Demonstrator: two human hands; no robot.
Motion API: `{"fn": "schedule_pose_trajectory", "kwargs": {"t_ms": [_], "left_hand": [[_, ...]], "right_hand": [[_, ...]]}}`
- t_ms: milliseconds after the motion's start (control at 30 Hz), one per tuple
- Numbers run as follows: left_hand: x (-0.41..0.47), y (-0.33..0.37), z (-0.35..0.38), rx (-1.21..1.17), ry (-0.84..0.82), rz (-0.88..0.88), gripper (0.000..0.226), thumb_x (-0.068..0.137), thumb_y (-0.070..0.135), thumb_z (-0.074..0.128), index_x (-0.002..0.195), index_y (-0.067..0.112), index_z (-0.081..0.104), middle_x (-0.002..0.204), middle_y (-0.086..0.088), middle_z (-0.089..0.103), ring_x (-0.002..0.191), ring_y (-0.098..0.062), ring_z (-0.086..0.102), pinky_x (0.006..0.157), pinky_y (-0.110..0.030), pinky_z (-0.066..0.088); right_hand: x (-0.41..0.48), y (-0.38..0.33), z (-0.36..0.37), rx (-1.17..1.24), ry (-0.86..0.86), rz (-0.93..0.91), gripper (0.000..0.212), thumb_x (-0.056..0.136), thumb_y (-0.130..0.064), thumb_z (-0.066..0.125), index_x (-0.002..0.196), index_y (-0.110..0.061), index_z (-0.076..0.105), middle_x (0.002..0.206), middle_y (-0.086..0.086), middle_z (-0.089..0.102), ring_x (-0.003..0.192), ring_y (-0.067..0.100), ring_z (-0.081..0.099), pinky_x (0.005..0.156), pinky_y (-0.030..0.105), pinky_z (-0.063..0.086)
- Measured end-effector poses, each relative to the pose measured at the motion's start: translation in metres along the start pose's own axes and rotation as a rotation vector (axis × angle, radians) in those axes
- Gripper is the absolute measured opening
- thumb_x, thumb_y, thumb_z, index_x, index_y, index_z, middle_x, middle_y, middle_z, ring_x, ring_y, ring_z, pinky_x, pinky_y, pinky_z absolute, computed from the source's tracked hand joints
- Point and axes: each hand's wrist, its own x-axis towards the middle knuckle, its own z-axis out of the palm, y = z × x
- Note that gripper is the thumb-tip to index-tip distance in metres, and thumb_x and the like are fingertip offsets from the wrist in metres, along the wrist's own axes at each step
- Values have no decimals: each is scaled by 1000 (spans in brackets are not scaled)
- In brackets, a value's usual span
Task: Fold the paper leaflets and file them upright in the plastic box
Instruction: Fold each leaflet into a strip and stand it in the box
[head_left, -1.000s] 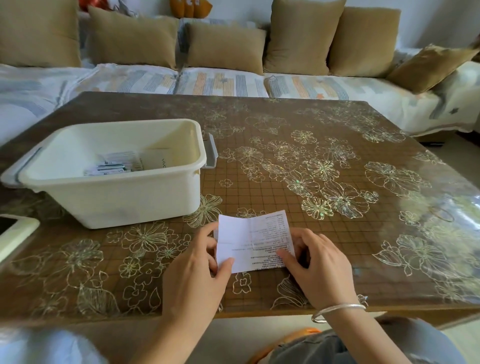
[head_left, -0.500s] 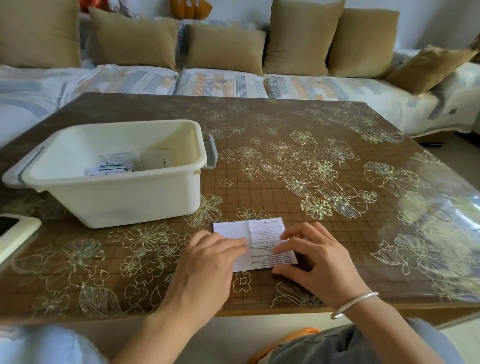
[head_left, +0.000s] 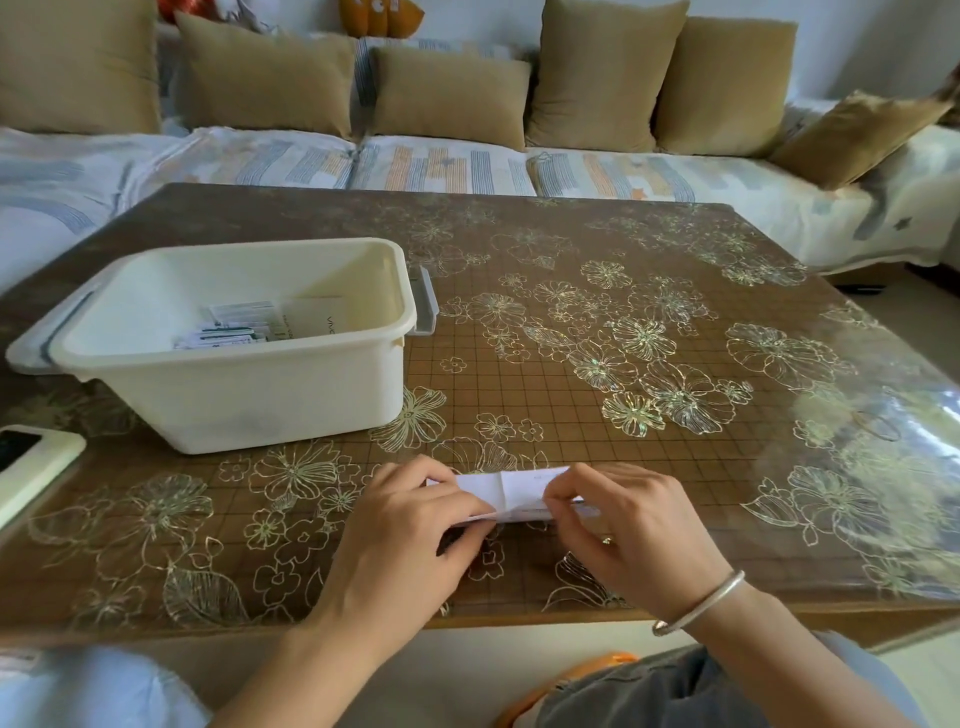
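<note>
— What is being held, and where?
— A white leaflet (head_left: 511, 491), partly folded, is pinched at its ends by the left hand (head_left: 400, 525) and right hand (head_left: 634, 525), low at centre frame over the flowered worktop (head_left: 623, 415).
— Can writing be read?
— Its print is too small. In the cream plastic box (head_left: 234, 395), at left, filed leaflets (head_left: 234, 327) are seen; letters resembling "viv" can be read on one.

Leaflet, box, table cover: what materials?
Leaflet: thin matte white paper; holds sharp creases. Box: cream moulded plastic, likely, slight sheen; rounded one-piece rim. Table cover: glossy clear sheet, vinyl or glass, over brown floral print; glare at right.
</note>
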Motion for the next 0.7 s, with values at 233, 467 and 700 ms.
{"fn": "schedule_pose_trajectory", "kwargs": {"t_ms": [233,467,700], "left_hand": [[-3,-4,-3,-140,-55,-222,18,83,51,59,91,38,70,72,26,66,61,-1,58,54,-19,45],[6,0,4,-67,-70,-273,35,82,36,73,115,35,62,110,22,63,84,-3,61,65,-22,52],[3,-1,6,119,15,-187,48,70,35,81,114,23,66,124,5,56,109,-15,55,90,-30,47]], "right_hand": [[-5,1,4,176,-52,341,24,84,-55,53,97,-36,62,81,-23,68,65,-3,62,51,18,52],[-1,0,14,32,-111,436,26,80,-39,71,103,-31,62,87,-21,63,71,0,59,58,17,50],[7,-5,9,-18,-216,476,37,81,-40,70,115,-33,58,99,-18,53,80,3,55,66,16,48]]}}
